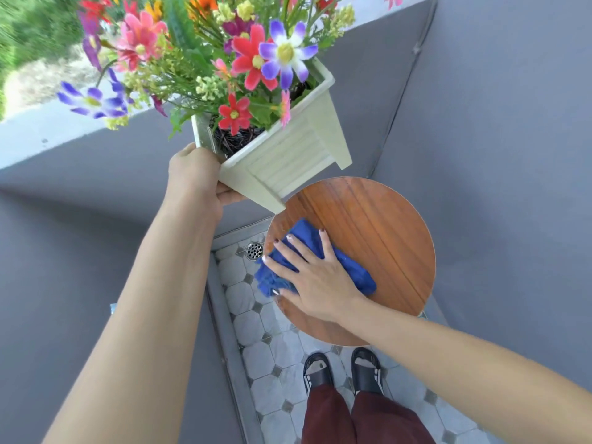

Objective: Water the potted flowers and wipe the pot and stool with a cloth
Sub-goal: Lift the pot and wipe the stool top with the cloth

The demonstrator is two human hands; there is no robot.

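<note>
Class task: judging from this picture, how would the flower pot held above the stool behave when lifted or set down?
The flower pot is probably light: the left hand alone holds it. It may tip, since the flowers spread wide above a base narrower than its rim.

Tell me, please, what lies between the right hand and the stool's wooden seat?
In the head view, a bunched blue cloth lies pressed under the right hand on the stool.

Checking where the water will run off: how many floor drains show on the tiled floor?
1. The round metal floor drain sits in the tiles by the grey wall, just left of the wooden stool. The stool and legs may hide others.
</note>
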